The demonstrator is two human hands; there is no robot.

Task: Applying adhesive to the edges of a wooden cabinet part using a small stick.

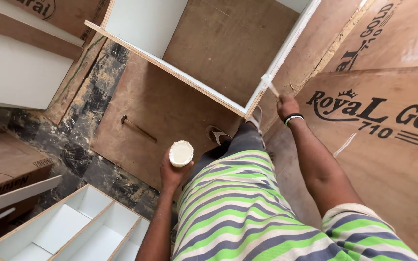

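My left hand holds a small round container of white paste at waist height, its open top facing up. My right hand is raised and grips a thin stick or brush whose white-smeared tip touches the edge of a white-laminated plywood cabinet frame. The tip sits near the frame's lower right corner, on its right side panel. A black and white band circles my right wrist. My striped green, white and purple shirt fills the lower middle.
A hammer lies on a plywood sheet on the floor. A white compartmented box stands at lower left. Large printed plywood sheets lean at right. White boards lie at upper left. A sandal shows below the frame.
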